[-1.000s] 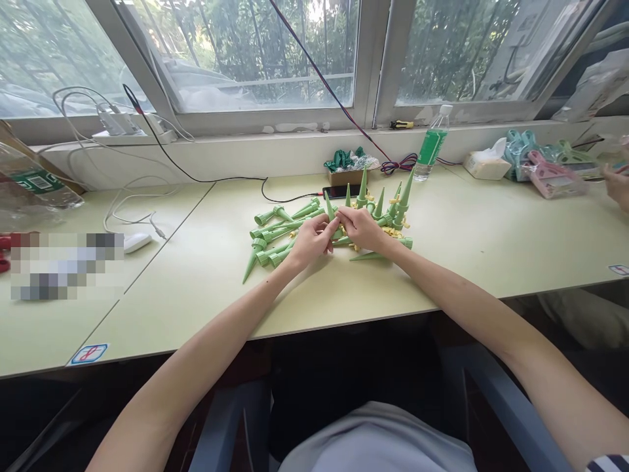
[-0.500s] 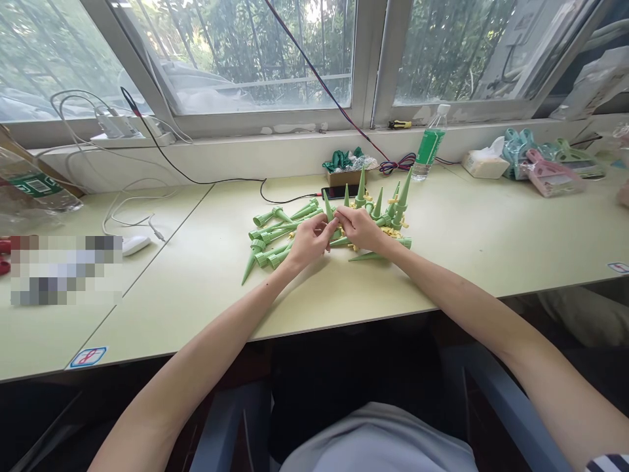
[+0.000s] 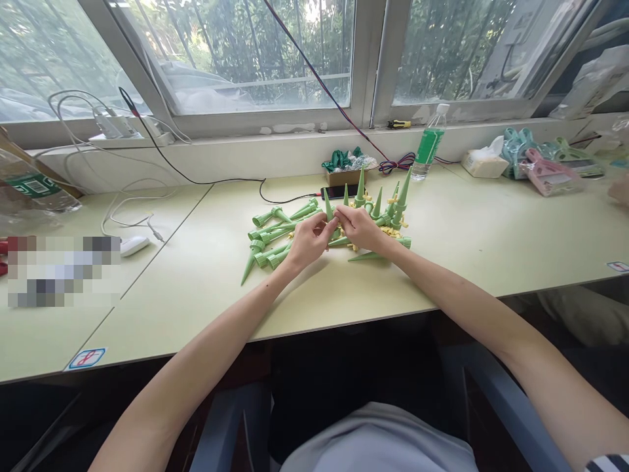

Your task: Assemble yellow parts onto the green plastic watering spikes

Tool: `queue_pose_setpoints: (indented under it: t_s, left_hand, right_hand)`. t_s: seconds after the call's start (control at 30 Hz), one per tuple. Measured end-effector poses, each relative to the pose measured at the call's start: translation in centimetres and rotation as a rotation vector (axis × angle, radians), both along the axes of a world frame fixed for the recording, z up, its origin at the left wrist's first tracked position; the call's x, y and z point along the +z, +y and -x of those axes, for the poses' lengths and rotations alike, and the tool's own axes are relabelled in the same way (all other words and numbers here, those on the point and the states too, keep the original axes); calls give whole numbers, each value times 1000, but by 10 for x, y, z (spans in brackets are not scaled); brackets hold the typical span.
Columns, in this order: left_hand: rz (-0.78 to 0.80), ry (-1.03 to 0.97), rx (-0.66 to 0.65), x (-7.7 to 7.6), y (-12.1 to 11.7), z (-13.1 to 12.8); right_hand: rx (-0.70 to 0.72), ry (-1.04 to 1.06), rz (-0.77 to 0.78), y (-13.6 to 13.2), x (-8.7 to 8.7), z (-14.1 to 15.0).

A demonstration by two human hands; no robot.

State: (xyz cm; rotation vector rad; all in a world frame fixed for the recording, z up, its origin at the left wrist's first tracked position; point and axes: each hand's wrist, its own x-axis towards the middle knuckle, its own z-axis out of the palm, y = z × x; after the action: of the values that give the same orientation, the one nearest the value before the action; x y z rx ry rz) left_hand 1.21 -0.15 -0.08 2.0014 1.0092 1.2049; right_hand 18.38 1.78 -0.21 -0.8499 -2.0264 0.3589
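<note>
My left hand [image 3: 307, 244] is closed around a green plastic watering spike [image 3: 328, 203], whose pointed tip stands upright above the fingers. Against its side, my right hand [image 3: 361, 228] is closed in a pinch; the small part between those fingertips is hidden. To the left of my hands lie several loose green spikes [image 3: 268, 235] with ribbed caps. Behind and right of my right hand, more spikes [image 3: 403, 200] stand point up, fitted with small yellow valves. Loose yellow valves [image 3: 392, 232] lie among them. One spike [image 3: 366, 257] lies flat below my right wrist.
Behind the spikes are a phone [image 3: 339, 191] on a cable and a small cardboard box [image 3: 346, 177]. A water bottle [image 3: 429, 144] stands to the right, near a tissue pack [image 3: 484, 162] and bagged plastic clips [image 3: 550, 172]. White cables and a mouse [image 3: 134, 246] lie left.
</note>
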Motion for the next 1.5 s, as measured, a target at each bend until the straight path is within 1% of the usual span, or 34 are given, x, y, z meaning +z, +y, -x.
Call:
queue_pose_setpoints:
  t_s: [0.57, 0.77, 0.97, 1.17, 1.37, 1.5]
  left_hand:
    - [-29, 20, 20, 0, 0, 0]
    - [-78, 43, 53, 1, 0, 0]
    - [-115, 67, 52, -1, 2, 0]
    - [-182, 116, 62, -1, 3, 1]
    - [-309, 214, 81, -1, 5, 4]
    - [-398, 290, 66, 0, 7, 8]
  right_hand:
    - [-5, 5, 2, 0, 0, -1]
    - [-4, 13, 2, 0, 0, 0]
    - [0, 6, 6, 1, 0, 0]
    - [4, 3, 6, 1, -1, -1]
    - [4, -11, 23, 2, -4, -1]
    - [11, -11, 23, 3, -4, -1]
